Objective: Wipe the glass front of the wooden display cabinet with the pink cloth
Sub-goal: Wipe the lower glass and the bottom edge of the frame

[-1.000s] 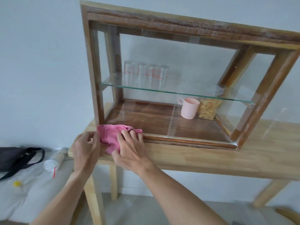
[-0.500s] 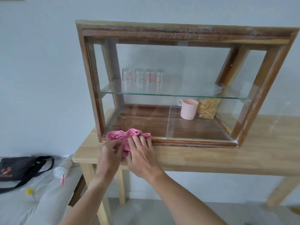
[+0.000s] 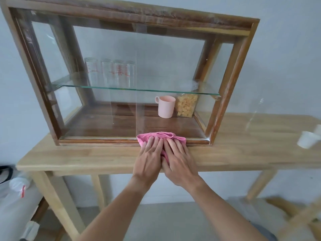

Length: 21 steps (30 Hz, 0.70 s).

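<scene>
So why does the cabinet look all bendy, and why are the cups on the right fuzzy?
Head view: the wide-angle lens bows the wooden display cabinet so it leans; the white cup at the right edge is blurred; pale haze on the glass front softens the glasses behind.

Home: display cabinet (image 3: 225, 94) (mug (image 3: 165, 106), glasses (image 3: 111, 72))

Pink cloth (image 3: 160, 136), pale pink mug (image 3: 165, 106), brown wooden cabinet (image 3: 132, 13), red-marked clear glasses (image 3: 119, 72)
</scene>
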{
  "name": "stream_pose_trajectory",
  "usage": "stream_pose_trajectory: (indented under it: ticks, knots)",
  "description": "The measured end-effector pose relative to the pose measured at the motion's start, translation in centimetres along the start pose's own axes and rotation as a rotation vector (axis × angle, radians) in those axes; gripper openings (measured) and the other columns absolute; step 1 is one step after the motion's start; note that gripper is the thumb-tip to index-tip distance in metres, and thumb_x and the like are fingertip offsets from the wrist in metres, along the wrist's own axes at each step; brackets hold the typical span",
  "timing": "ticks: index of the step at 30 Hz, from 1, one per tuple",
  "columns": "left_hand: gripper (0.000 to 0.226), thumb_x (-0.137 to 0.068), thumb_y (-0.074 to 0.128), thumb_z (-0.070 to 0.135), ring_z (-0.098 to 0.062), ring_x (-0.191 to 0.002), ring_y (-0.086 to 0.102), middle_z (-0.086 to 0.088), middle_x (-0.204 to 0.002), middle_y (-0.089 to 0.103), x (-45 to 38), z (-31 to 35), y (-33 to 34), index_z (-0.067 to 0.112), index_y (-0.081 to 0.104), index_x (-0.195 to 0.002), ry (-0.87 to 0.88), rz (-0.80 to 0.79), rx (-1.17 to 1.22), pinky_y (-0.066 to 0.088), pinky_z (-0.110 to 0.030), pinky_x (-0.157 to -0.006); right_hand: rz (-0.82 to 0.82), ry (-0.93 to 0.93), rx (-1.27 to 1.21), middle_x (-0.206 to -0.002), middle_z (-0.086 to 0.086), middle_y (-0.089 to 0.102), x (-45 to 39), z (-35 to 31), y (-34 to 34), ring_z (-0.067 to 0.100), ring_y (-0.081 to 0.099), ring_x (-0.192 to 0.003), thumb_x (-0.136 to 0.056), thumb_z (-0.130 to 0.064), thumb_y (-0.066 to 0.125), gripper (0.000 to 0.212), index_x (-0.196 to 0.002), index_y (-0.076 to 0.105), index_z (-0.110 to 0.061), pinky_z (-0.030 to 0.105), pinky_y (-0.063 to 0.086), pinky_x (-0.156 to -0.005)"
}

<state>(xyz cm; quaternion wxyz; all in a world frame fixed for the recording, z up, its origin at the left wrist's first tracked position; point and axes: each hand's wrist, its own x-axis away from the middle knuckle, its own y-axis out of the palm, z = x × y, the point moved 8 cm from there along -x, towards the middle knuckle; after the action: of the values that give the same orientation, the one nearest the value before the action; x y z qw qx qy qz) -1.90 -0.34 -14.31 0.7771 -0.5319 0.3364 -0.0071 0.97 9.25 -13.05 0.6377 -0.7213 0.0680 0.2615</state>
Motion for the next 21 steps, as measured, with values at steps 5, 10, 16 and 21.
stream_pose_trajectory:
  ticks: [5, 10, 16, 21]
  knots:
    - [0.069, -0.096, 0.053, 0.01, -0.031, -0.153, 0.015, -0.014, -0.163, 0.024, -2.6, 7.5, 2.8, 0.002, 0.019, -0.156, 0.128, -0.1, 0.0, 0.016, -0.044, -0.125, -0.036, 0.092, 0.073, -0.156, 0.009, 0.042, 2.5, 7.1, -1.5, 0.027, 0.032, -0.148, -0.099, -0.037, 0.035, 0.061, -0.152, 0.04, -0.008, 0.049, 0.027, -0.12]
    - [0.073, -0.102, 0.047, 0.018, -0.03, -0.154, 0.0, -0.013, -0.167, 0.005, -5.1, 12.8, 5.6, 0.005, 0.0, -0.158, 0.191, -0.27, -0.133, 0.006, -0.042, -0.126, -0.08, 0.219, 0.092, -0.162, 0.002, 0.034, 4.6, 12.8, -2.5, 0.02, 0.024, -0.151, -0.1, -0.044, 0.023, 0.065, -0.157, 0.032, -0.014, 0.04, 0.022, -0.123]
    - [0.057, -0.105, 0.034, 0.022, -0.022, -0.154, 0.012, -0.006, -0.166, 0.017, -3.4, 9.4, 4.0, 0.008, 0.018, -0.157, 0.168, -0.221, -0.018, 0.019, -0.04, -0.124, -0.192, 0.318, 0.062, -0.166, -0.013, -0.004, 4.9, 10.3, -1.0, 0.018, -0.006, -0.156, -0.089, -0.06, -0.001, 0.079, -0.162, 0.003, -0.03, 0.042, -0.003, -0.125]
    - [0.062, -0.088, 0.023, 0.032, -0.02, -0.135, 0.051, -0.001, -0.14, 0.06, -1.1, 5.4, 1.9, 0.013, 0.062, -0.133, 0.129, -0.22, 0.03, 0.045, -0.041, -0.109, -0.139, 0.311, -0.011, -0.131, -0.005, 0.054, 3.5, 6.2, -1.3, 0.027, 0.044, -0.132, -0.091, -0.057, 0.017, 0.066, -0.138, 0.052, -0.028, 0.044, 0.028, -0.115]
